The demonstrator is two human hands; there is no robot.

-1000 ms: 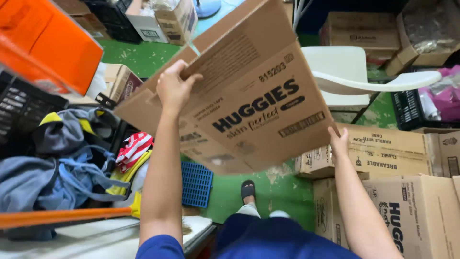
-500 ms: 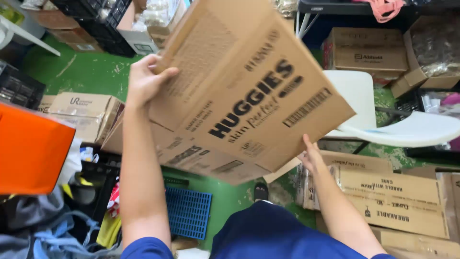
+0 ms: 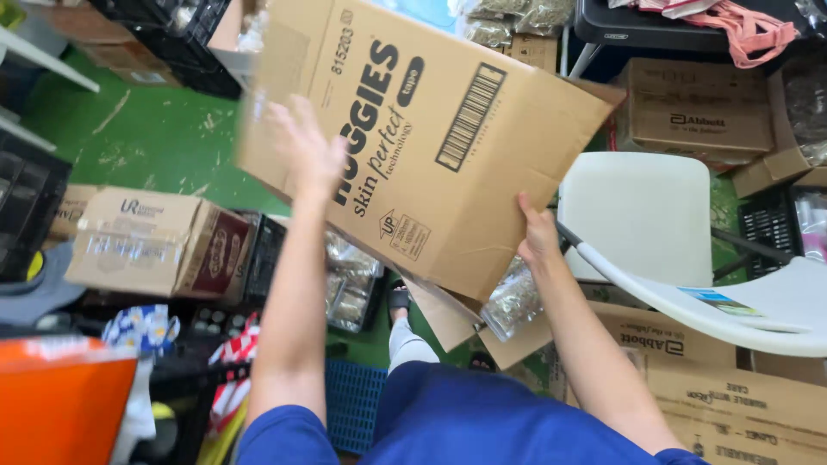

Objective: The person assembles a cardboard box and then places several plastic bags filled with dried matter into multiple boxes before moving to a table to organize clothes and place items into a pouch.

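You are holding up a large brown printed cardboard box (image 3: 431, 138).
Your right hand (image 3: 538, 237) is gripping its lower corner, beside the white plastic chair (image 3: 642, 207); left hand (image 3: 306, 151) is spread open against the box's face, flaps hanging unfolded.

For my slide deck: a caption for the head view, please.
Both hands, left and right, hold a big cardboard box tilted above a green floor.

Sleeves: short, deep blue, ending at the upper arms
Forearms: bare to the left hand (image 3: 306, 155) and right hand (image 3: 538, 237), no watch, no gloves
Legs: blue shorts or skirt (hard to tell)
Foot: dark sandal (image 3: 398, 298)
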